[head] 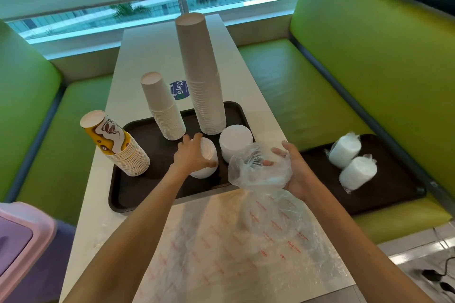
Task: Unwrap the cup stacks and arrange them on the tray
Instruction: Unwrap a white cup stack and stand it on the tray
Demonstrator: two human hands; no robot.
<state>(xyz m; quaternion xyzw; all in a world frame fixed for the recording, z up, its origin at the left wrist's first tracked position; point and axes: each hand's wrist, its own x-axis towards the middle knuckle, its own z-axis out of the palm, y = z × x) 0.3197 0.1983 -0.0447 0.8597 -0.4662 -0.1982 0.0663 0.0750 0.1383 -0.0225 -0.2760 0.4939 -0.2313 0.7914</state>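
Item: left grip [194,155] curled round short white cup stack [209,171] on dark brown tray [138,187], best seated squarely; right grip [296,170] clutching crumpled clear plastic wrapper [256,172] (discard after).

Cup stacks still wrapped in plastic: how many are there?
2, both on the bench tray: the far wrapped stack and the near wrapped stack, side by side. None seems hidden.

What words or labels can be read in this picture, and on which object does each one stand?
"ClayG": blue sticker on the table; its last letters and small print are unreadable.
Red repeated print: plastic sheet, too blurred to read.
Yellow cups: a drawing only, no words readable.
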